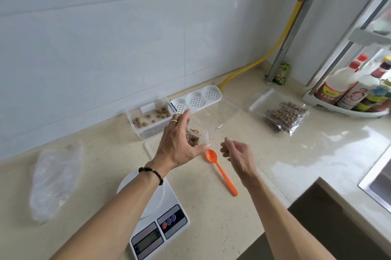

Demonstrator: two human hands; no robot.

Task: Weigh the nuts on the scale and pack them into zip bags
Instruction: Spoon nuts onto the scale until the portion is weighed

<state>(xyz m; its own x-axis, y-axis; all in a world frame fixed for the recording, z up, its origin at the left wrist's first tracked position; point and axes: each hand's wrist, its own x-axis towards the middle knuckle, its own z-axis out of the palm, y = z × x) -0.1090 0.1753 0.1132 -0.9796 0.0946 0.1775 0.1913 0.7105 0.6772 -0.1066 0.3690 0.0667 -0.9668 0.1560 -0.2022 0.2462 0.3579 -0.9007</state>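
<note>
My left hand (pixel 179 145) holds a clear zip bag (pixel 213 120) with a few nuts (pixel 193 138) in its bottom, lifted above the counter. The thumb and fingers pinch the bag's edge. My right hand (pixel 237 154) hovers just right of it with fingers loosely curled, holding nothing. An orange spoon (pixel 222 172) lies on the counter between my hands. The white digital scale (pixel 160 223) sits under my left forearm. A clear box (pixel 148 121) with some nuts stands by the wall. Two filled zip bags of nuts (pixel 283 117) lie at the right.
A white perforated tray lid (pixel 196 99) lies by the wall. Crumpled clear plastic (pixel 55 177) rests at the left. A bottle rack (pixel 355 90) stands at the far right, a sink edge (pixel 376 183) below it. A yellow hose (pixel 264 56) runs along the wall.
</note>
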